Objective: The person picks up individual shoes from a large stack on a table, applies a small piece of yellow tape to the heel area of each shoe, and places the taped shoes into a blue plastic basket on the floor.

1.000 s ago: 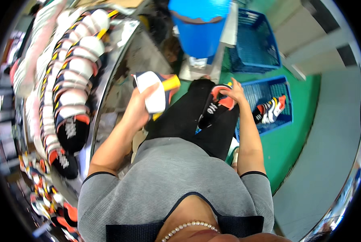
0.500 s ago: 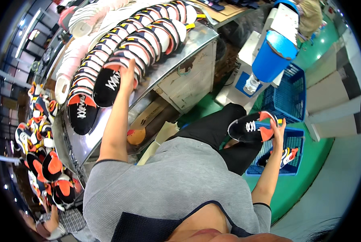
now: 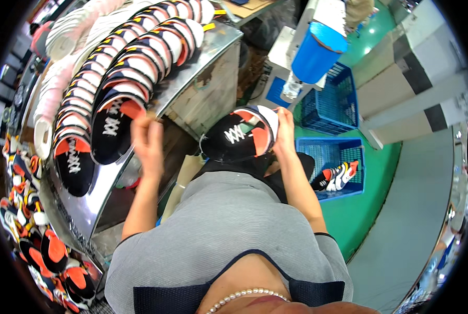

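My right hand (image 3: 283, 137) grips a black sneaker (image 3: 237, 135) with white laces and orange patches, held in front of my chest. My left hand (image 3: 147, 144) hangs empty with fingers apart, just off the edge of the metal table (image 3: 213, 44). Beside that hand lies the nearest black and orange sneaker (image 3: 113, 128), the end of a long row (image 3: 140, 57) laid across the table. A second row ends in another black sneaker (image 3: 73, 162) further left.
A blue crate (image 3: 325, 157) on the green floor to my right holds a sneaker (image 3: 338, 175). A second blue crate (image 3: 328, 104) and a blue bucket (image 3: 316, 52) stand beyond it. More orange and black sneakers (image 3: 46, 251) lie at the lower left.
My left hand has drawn back from the row on the table. My right hand has lifted the black sneaker from beside the crate up toward the middle.
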Tool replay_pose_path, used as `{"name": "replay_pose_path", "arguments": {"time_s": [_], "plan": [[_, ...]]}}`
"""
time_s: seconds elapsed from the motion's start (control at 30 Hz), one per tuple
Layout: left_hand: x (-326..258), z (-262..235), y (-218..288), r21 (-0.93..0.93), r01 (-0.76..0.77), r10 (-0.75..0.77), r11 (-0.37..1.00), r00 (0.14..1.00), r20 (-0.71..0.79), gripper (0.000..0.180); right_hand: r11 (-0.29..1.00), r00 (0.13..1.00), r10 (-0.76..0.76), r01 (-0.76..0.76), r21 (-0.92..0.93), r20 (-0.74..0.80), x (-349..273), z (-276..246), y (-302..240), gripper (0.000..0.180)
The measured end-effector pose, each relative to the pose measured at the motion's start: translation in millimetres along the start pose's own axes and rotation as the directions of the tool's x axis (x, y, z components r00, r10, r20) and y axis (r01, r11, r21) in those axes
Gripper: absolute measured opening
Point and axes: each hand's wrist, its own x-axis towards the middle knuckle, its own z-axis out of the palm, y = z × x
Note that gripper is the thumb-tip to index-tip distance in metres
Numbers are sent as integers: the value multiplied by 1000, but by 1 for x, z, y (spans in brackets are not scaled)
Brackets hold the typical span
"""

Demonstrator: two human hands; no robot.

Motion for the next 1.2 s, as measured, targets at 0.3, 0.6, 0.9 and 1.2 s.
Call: {"name": "replay_pose_path", "arguments": {"time_s": [0.3,0.6,0.9,1.2], "plan": [[-1,243,-19,-241,750,-274,616,490,827,36,999,1000,-19,18,-47,-21,12,-12,-26,16],[51,317,-47,-91,509,-228,856,529,817,37,993,997,-69,67,-95,-20,84,-44,-60,8],[69,356,-52,-200,974,-592,104,222,774,25,975,1000,-6,3,222,11,142,-62,-40,5],[8,152,77,-319,712,-552,625,692,465,27,992,992,92,-84,91,-89,124,-122,2,15]]}}
